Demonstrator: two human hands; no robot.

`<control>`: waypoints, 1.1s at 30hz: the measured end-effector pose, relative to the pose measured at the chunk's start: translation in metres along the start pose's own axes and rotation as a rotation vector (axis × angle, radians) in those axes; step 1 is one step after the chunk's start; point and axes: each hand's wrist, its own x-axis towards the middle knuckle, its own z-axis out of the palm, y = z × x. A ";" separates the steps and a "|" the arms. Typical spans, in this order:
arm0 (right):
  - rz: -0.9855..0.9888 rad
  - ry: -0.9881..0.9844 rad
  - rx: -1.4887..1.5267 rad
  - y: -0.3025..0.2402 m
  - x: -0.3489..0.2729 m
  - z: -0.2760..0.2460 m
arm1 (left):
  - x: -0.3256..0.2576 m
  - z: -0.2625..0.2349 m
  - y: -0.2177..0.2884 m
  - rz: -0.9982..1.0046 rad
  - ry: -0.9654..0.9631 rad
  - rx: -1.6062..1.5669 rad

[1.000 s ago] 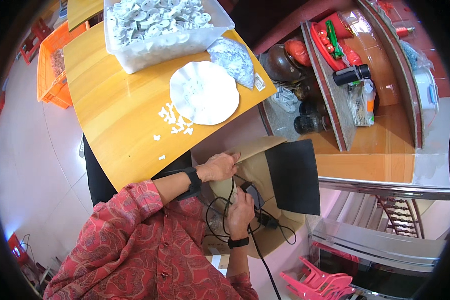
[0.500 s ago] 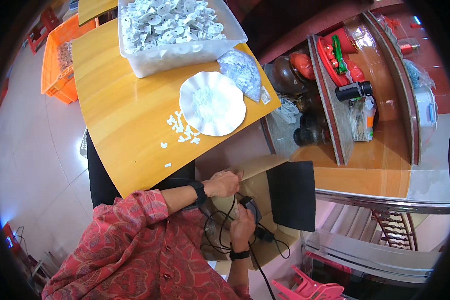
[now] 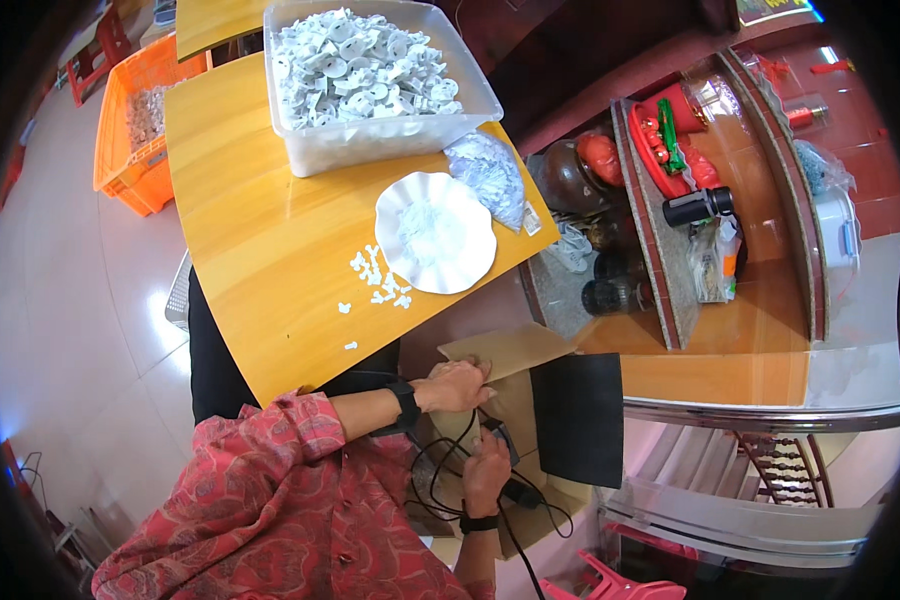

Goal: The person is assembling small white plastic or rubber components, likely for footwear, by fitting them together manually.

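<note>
Lying between both hands (image 3: 470,425), black cable (image 3: 440,480) loops below.

The table (image 3: 270,270) is varnished wood with a warm, glossy sheen. The clear tub (image 3: 380,140) on it looks like smooth, translucent plastic, and the orange crate (image 3: 130,160) like moulded plastic. The white plate (image 3: 435,232) has a matt, fluted rim. The cardboard flap (image 3: 505,352) under the left hand (image 3: 457,385) is dull brown. The black panel (image 3: 577,418) is flat and matt. The red patterned sleeve (image 3: 270,470) is soft cloth. The floor (image 3: 60,300) shines like polished tile.
</note>
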 end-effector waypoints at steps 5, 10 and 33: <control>-0.012 0.076 -0.012 -0.003 0.008 0.007 | -0.018 -0.034 0.021 -0.062 -0.049 -0.009; -0.037 0.010 -0.024 -0.006 0.017 0.007 | -0.051 -0.040 0.051 0.111 0.069 0.103; -0.236 0.561 0.068 -0.145 0.126 -0.075 | -0.165 -0.106 0.132 1.075 -0.021 -0.665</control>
